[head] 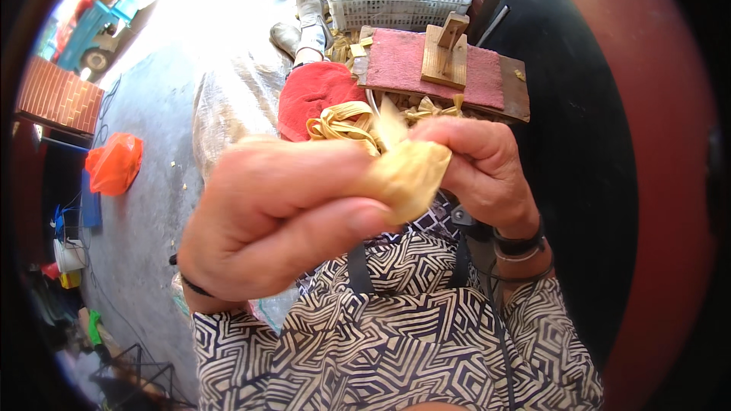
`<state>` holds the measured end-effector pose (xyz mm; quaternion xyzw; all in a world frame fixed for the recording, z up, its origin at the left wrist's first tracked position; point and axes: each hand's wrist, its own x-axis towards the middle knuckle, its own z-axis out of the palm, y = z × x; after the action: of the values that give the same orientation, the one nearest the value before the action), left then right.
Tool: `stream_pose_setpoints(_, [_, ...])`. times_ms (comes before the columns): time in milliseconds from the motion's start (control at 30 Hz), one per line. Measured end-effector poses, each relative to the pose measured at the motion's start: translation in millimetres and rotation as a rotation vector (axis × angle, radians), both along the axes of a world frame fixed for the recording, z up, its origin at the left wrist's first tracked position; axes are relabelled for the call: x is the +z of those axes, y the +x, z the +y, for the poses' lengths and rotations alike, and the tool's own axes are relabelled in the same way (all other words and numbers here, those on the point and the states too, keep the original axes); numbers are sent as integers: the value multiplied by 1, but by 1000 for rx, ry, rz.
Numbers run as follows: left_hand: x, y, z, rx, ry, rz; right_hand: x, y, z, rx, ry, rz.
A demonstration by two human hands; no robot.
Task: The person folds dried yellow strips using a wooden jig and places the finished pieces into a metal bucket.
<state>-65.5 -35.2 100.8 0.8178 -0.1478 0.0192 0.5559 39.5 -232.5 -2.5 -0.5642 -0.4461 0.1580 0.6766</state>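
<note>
My left hand [280,217] pinches a folded, pale yellow strip [414,180] between thumb and fingers. It looks like dried leaf or husk, and motion blurs part of it. At the strip's far side, the bent fingers of my right hand [485,168] grip it too. Just beyond my hands, a looped bundle of similar strips [345,120] rests against a red cloth [314,91] over the lap. Knotted strips [428,107] lie behind my right hand. My palms and part of the held strip are hidden.
Ahead lies a wooden board [514,88] with a pink cloth pad [394,63] and an upright wooden block [444,60]. A white plastic basket [400,0] stands behind it. At left are an orange plastic bag [117,162], a white bucket [69,254] and cables on the floor.
</note>
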Motion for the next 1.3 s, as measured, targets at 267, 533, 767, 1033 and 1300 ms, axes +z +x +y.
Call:
stream_pose_setpoints(267, [-43,-41,55,62,215,254,-23,-17,-61,360,-521,273])
stream_pose_setpoints(533, [-157,-17,1,152,687,-117,-82,-36,-44,-174,-622,-223])
stream_pose_setpoints(767, [-152,27,-48,-214,289,225,-81,-23,-59,-265,-444,402])
stream_pose_setpoints(1033, [-160,106,-62,-29,-351,256,-32,-6,-35,-52,-90,660])
stream_pose_setpoints(1300, [-161,123,-76,-112,-879,714,-41,48,-21,-868,-537,-178])
